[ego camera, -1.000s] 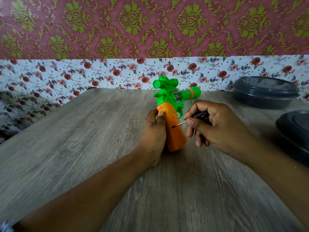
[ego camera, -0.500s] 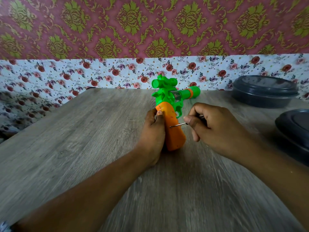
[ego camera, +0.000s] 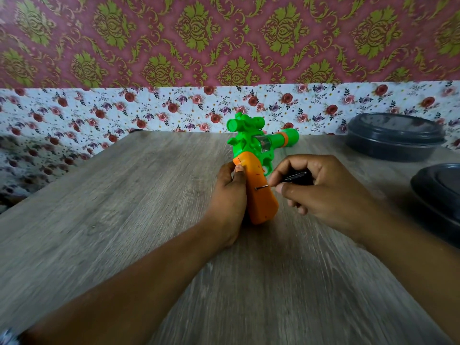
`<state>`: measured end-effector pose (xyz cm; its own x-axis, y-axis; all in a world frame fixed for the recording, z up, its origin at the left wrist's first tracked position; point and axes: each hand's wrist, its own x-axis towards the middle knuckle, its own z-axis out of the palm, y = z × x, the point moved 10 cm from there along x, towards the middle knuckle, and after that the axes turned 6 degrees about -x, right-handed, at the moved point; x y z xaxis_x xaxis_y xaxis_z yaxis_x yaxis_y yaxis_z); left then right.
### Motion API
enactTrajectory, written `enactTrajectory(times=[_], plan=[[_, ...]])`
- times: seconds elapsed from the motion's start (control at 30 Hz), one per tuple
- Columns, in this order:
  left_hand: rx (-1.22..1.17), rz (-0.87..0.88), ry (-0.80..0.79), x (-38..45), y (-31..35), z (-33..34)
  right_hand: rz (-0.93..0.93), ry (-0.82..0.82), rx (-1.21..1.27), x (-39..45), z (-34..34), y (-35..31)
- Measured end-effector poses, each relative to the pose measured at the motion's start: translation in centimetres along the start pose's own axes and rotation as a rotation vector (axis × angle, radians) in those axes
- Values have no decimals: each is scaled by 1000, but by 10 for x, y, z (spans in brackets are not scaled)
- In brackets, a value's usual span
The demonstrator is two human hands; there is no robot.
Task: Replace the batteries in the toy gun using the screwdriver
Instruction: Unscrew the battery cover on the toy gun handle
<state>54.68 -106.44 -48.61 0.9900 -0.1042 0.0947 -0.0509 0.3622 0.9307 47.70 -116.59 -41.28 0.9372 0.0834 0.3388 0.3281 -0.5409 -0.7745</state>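
The toy gun (ego camera: 261,195) has a green body and an orange handle and stands on the table's middle, barrel pointing right and away. My left hand (ego camera: 230,202) grips the orange handle from the left, thumb on its upper edge. My right hand (ego camera: 321,192) holds a small black-handled screwdriver (ego camera: 293,176), pinched between thumb and fingers. Its thin metal tip touches the right face of the orange handle. Batteries are not in sight.
The wooden table (ego camera: 124,220) runs up to a floral-papered wall. A dark lidded container (ego camera: 395,138) sits at the back right, and a second dark container (ego camera: 440,195) lies at the right edge, close to my right forearm.
My right fingers have shifted on the screwdriver, so its black handle shows again after being hidden half a second ago. The tip stays on the orange handle. My left hand has not moved.
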Motion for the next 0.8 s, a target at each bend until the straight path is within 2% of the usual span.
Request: enactTrajectory(times=[0.23,0.33,0.53,0.8], plan=[[-72,-29,-18,-2,-2,3,53,242,299,0,-27,10],[-50,-22,-31,-2,-2,4,21,316,55,1,-33,11],[37,-8,1,-1,-2,0,-109,158,-317,1,6,6],[34,17,-17,-2,2,2,-279,222,-471,-9,14,-12]])
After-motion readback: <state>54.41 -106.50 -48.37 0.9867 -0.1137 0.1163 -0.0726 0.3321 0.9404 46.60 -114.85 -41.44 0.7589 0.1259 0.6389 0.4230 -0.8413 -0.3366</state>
